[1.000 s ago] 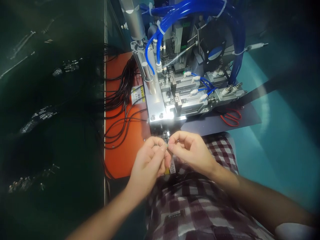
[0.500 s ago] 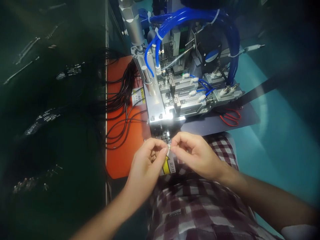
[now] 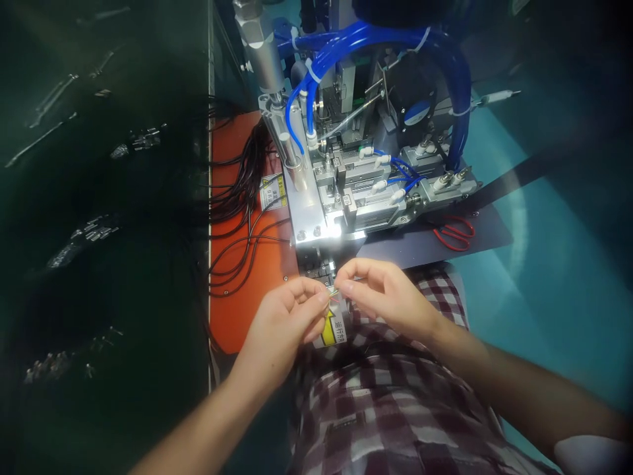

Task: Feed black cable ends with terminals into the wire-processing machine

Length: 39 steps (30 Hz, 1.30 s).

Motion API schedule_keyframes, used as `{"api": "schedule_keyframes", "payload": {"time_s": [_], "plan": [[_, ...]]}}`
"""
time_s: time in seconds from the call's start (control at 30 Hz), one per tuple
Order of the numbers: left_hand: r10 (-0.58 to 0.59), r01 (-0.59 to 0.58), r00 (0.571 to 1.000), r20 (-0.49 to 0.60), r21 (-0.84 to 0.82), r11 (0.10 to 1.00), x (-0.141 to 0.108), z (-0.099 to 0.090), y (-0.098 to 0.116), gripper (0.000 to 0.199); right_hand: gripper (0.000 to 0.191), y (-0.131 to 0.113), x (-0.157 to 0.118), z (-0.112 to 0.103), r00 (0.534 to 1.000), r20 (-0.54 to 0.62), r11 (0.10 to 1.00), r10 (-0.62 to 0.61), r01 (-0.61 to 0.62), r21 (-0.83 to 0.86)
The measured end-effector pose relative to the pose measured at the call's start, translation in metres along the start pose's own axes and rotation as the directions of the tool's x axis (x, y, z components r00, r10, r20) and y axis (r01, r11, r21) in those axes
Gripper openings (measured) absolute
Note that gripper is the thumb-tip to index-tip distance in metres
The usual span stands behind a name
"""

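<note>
Thin coloured wires [image 3: 333,295], one reddish and others yellow-green, run between my fingertips in front of the machine. My left hand [image 3: 289,316] pinches them between thumb and forefinger. From the other side, my right hand [image 3: 383,293] closes thumb and forefinger at their tips. Just beyond my fingers is the small dark metal track [image 3: 321,269] at the machine's front end. Below the wires shows a label with a yellow arrow [image 3: 328,332]. Where the wires continue inside my left hand is hidden.
A machine [image 3: 309,204] with metal cylinders and blue air hoses [image 3: 366,36] stands ahead. Black cables [image 3: 247,165] cross the orange board [image 3: 235,316] at left. Red-handled scissors or pliers [image 3: 455,234] lie on the grey plate [image 3: 400,247] at right.
My left hand has shifted slightly left and its fingers have curled in. The coloured wire ends now show more clearly between my hands. My right hand has barely moved.
</note>
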<state>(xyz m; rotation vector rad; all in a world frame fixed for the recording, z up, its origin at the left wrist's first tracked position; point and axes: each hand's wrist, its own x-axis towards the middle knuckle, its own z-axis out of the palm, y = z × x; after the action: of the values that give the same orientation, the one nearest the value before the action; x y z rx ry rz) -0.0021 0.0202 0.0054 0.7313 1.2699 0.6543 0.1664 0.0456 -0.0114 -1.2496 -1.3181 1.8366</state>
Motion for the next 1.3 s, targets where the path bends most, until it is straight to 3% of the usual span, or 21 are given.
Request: {"api": "schedule_keyframes", "payload": {"time_s": [0.13, 0.27, 0.37, 0.43, 0.53, 0.63, 0.73, 0.97, 1.3], "plan": [[0.041, -0.040, 0.999, -0.012, 0.056, 0.998, 0.001, -0.001, -0.007, 0.021, 0.007, -0.003, -0.001, -0.004, 0.991, -0.016, 0.964, -0.133, 0.126, -0.235], [0.076, -0.074, 0.997, -0.018, 0.097, 0.993, 0.001, 0.003, -0.007, 0.019, 0.008, -0.011, -0.002, -0.006, 0.950, 0.063, 0.838, -0.305, 0.299, -0.456], [0.077, -0.078, 0.997, 0.008, 0.117, 0.990, -0.001, 0.006, -0.003, 0.017, 0.010, -0.016, -0.002, -0.008, 0.928, 0.108, 0.747, -0.357, 0.353, -0.564], [0.080, -0.083, 0.997, 0.022, 0.131, 0.988, -0.002, 0.007, -0.002, 0.016, 0.012, -0.017, -0.003, -0.008, 0.931, 0.119, 0.732, -0.347, 0.347, -0.587], [0.083, -0.087, 0.996, 0.030, 0.155, 0.984, -0.002, 0.005, -0.004, 0.015, 0.011, -0.014, -0.001, -0.007, 0.968, 0.106, 0.822, -0.228, 0.250, -0.512], [0.075, -0.073, 0.997, -0.011, 0.148, 0.986, 0.001, 0.001, -0.007, 0.017, 0.013, -0.008, 0.003, -0.007, 0.993, 0.097, 0.962, -0.061, 0.084, -0.261], [0.072, -0.069, 0.997, -0.027, 0.102, 0.992, 0.004, -0.003, -0.009, 0.020, 0.019, -0.004, 0.006, -0.008, 0.998, 0.057, 0.998, -0.013, 0.016, -0.056], [0.045, -0.044, 0.999, -0.022, 0.027, 0.999, 0.008, -0.005, -0.008, 0.020, 0.015, 0.005, 0.005, -0.004, 1.000, 0.020, 0.992, -0.005, 0.008, -0.130], [0.059, -0.059, 0.998, -0.010, 0.052, 0.997, 0.007, -0.005, -0.010, 0.018, 0.014, 0.006, 0.007, 0.004, 0.998, -0.047, 0.997, -0.030, 0.027, -0.070]]}}
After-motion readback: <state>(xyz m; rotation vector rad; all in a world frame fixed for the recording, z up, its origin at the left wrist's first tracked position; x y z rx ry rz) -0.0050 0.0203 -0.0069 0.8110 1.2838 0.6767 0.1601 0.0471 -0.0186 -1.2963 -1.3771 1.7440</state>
